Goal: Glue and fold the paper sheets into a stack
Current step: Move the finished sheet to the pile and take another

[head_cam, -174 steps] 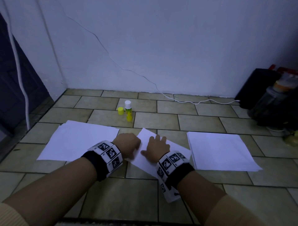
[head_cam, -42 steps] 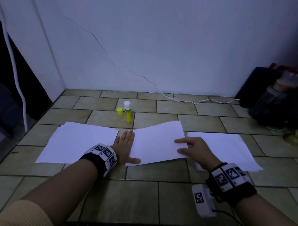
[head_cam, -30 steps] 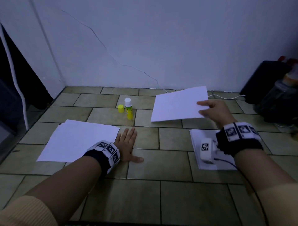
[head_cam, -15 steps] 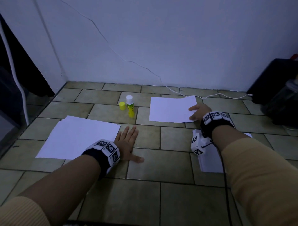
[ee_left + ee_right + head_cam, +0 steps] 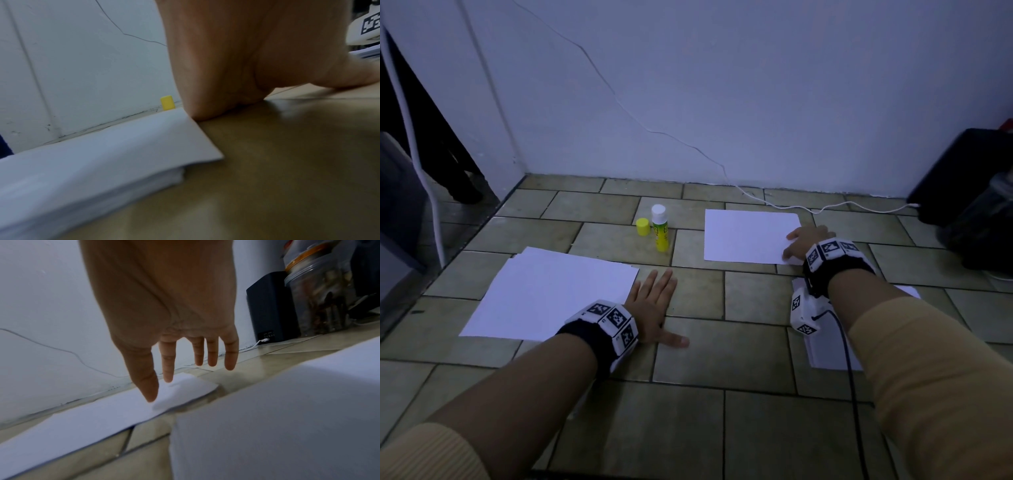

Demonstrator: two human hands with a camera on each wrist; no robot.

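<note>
1. A loose pile of white paper sheets lies flat on the tiled floor at the left, its edges slightly fanned; the left wrist view shows several layers at its near corner.
2. The left hand rests palm down on the floor just beside the pile's right edge, fingers straight and spread, thumb out to the right, holding nothing. The heel of the palm seems to touch the pile's corner, though the blurred wrist view does not settle it.
3. Farther back, near the wall, a small yellow cap sits on the floor just left of an upright yellow-green glue stick with a white top; the two stand close but apart.
4. Right of the glue stick, a single white folded sheet lies flat on the floor.
5. The right hand is over that sheet's right edge, fingers extended and relaxed; in the wrist view the thumb and forefinger tips reach down to the paper while the other fingers hang over the tiles. It grips nothing.
6. Under the right forearm lies a second stack of white sheets, near the camera.
7. At the far right stand a black box and a clear plastic jar, with a white cable running along the wall.
</note>
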